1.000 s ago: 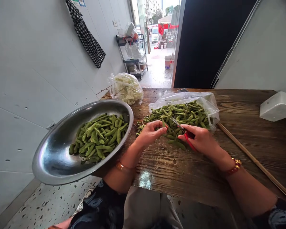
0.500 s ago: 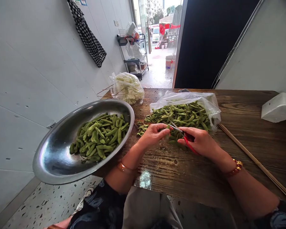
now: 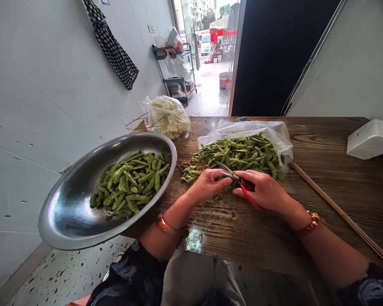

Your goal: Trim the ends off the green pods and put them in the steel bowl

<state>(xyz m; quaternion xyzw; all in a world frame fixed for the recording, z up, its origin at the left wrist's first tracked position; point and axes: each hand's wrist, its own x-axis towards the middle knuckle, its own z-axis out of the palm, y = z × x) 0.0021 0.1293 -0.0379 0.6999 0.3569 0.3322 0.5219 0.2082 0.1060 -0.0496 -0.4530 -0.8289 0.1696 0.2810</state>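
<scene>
Red-handled scissors (image 3: 249, 196) were held in the right hand (image 3: 266, 190), above the near edge of a loose heap of green soybean pods (image 3: 242, 154). Their long axis lay slanted: the steel blades pointed to the left and slightly away from the person, while the plastic handles came back toward the right and nearer. The blades were a little apart, thin and shiny, with narrow tips. The right fingers were bent closely around the handles.

The left hand (image 3: 210, 185) was just beside the blades, with thumb and forefinger almost meeting. Some small green piece showed near these fingertips, but the blades covered most of it, so I could not tell if they gripped a pod.

The heap's pods were slim, curved and matt, pointing in many directions, and they spilled from a clear, wrinkled plastic bag (image 3: 284, 151) on the dark bench (image 3: 207, 231), whose wood grain was strongly marked. More plump pods (image 3: 127, 182) lay in a smooth, polished metal basin (image 3: 60, 227) to the left. At the right, a bundle of thin, straight wooden sticks (image 3: 338, 203) ran diagonally, its near end toward the right, and a white angular block (image 3: 372, 138) stood farther away.
</scene>
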